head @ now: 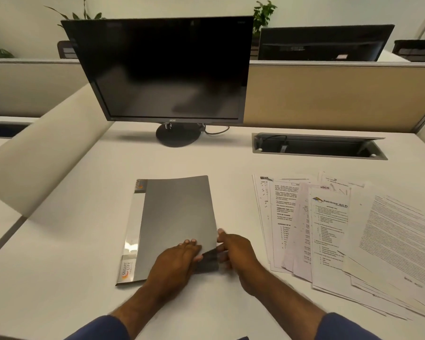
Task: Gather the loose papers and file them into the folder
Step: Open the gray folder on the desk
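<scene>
A grey folder with a silver spine strip lies shut on the white desk in front of me. My left hand rests flat on its near right corner. My right hand pinches the folder's right edge near that corner, fingers curled under the translucent cover, which is slightly lifted there. Loose printed papers lie fanned in an untidy overlapping spread to the right of the folder, apart from both hands.
A dark monitor on a round stand sits at the back of the desk. An open cable tray is recessed at the back right. Beige partitions border the desk on the left and behind.
</scene>
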Demonstrator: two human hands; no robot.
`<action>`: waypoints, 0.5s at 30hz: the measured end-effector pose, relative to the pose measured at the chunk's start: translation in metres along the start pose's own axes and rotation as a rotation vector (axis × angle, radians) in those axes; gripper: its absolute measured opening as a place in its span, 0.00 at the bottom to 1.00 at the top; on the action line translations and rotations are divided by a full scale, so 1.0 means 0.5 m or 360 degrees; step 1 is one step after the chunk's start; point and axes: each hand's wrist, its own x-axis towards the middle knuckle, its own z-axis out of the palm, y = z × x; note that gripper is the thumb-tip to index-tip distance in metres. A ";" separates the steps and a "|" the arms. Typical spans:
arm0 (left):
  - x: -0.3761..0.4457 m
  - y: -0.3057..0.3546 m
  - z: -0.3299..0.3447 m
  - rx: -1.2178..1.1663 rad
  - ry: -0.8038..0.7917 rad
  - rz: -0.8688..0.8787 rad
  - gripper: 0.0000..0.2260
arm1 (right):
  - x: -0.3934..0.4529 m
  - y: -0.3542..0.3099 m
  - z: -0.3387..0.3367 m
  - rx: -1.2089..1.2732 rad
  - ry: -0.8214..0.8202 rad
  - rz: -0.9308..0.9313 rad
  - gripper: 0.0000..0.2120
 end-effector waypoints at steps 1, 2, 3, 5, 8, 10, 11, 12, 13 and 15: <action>0.007 0.000 -0.002 -0.0002 0.0128 0.0031 0.28 | 0.001 -0.005 -0.004 0.0112 -0.0019 0.0033 0.19; 0.014 0.001 -0.008 -0.0012 0.0224 0.0037 0.27 | 0.002 -0.005 -0.007 0.0170 -0.0029 0.0022 0.20; 0.023 0.006 -0.015 -0.0031 0.0301 0.0039 0.27 | 0.002 -0.004 -0.009 0.0159 -0.0033 -0.0031 0.21; 0.041 0.018 -0.030 -0.0109 0.0435 0.0077 0.26 | 0.001 0.007 -0.008 -0.0025 0.0014 -0.0200 0.20; 0.058 0.047 -0.035 -0.0285 0.0625 0.0053 0.26 | 0.010 0.016 -0.013 -0.0194 0.0200 -0.0368 0.10; 0.065 0.068 -0.037 -0.0365 0.0739 0.0008 0.27 | 0.024 0.016 -0.029 -0.0398 0.0232 -0.0473 0.12; 0.068 0.079 -0.038 -0.0415 0.0793 -0.0024 0.26 | 0.031 0.019 -0.037 -0.0538 0.0204 -0.0517 0.17; 0.071 0.089 -0.041 -0.0488 0.0848 -0.0065 0.26 | 0.037 0.023 -0.047 -0.0670 0.0175 -0.0544 0.21; 0.076 0.097 -0.046 -0.0575 0.0918 -0.0116 0.25 | 0.043 0.027 -0.056 -0.0823 0.0148 -0.0540 0.25; 0.090 0.108 -0.064 -0.0716 0.1106 -0.0235 0.21 | 0.054 0.040 -0.071 -0.1227 0.0106 -0.0514 0.30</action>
